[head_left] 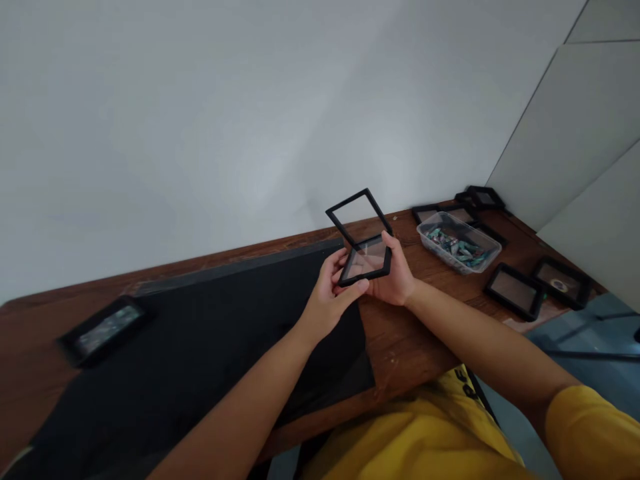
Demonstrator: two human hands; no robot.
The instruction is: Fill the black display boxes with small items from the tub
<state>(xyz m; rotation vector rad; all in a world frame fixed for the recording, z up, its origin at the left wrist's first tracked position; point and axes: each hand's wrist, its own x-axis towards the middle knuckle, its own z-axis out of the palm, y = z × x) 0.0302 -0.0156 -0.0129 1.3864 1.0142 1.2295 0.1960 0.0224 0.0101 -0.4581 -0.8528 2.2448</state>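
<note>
Between my two hands is a hinged display frame [367, 259], black-edged with clear panes, its lid half raised like an opened book. My left hand [336, 288] grips the near left corner, thumb along the front edge. At the right side my right hand [396, 275] holds the frame, with the thumb on its upper right edge near the hinge and the palm underneath. The frame is held above the table, near the right edge of a black mat [215, 333]. Some fingers are hidden behind it.
A clear plastic tub [457, 243] of small greenish pieces stands to the right on the wooden table [405, 340]. Around it lie several black frames, including one dark frame [515, 291] and another with a round item [560, 285]. A blurred filled frame [105, 330] lies left.
</note>
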